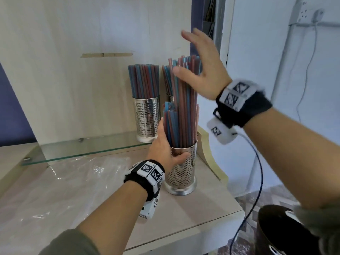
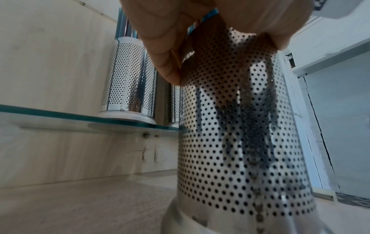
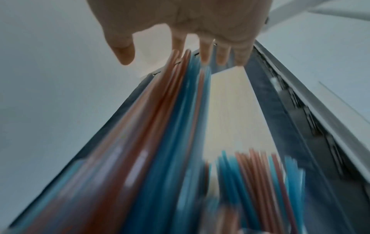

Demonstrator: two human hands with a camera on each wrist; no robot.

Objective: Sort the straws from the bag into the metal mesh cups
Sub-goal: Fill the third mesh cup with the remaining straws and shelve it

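Note:
A perforated metal cup (image 1: 181, 173) stands near the right end of the table, packed with red and blue straws (image 1: 184, 107); some stick up much higher than others. My left hand (image 1: 165, 150) grips this cup at its rim, thumb across the front; the left wrist view shows the fingers (image 2: 160, 47) curled round the cup (image 2: 240, 142). My right hand (image 1: 200, 65) is spread open beside the tops of the tall straws, its thumb in front of them. In the blurred right wrist view the straight fingers (image 3: 206, 52) reach over the straws (image 3: 160, 142).
Two more straw-filled mesh cups stand on a glass shelf (image 1: 82, 150) behind: one (image 1: 146, 118) in plain sight, the other (image 1: 170, 97) mostly hidden. A crumpled clear plastic bag (image 1: 73, 173) lies on the table to the left. A black round object (image 1: 276, 232) sits at lower right.

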